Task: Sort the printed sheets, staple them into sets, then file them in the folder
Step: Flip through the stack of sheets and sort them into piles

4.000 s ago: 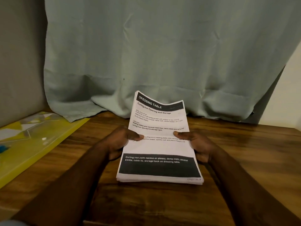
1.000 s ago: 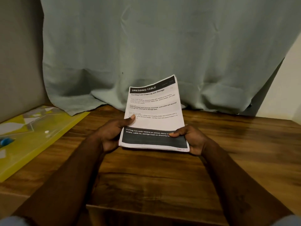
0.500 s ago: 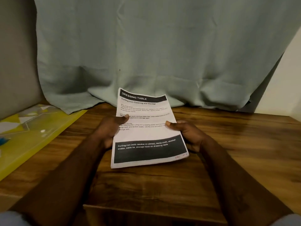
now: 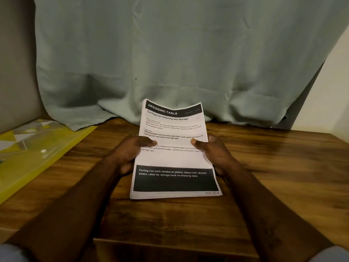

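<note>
Head cam: fwd/down, close over table.

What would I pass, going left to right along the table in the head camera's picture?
yellow folder → left hand, gripping the papers' left edge → stack of printed sheets → right hand, gripping the right edge → bare wood of the table

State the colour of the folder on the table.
The folder is yellow; the head view shows it.
</note>
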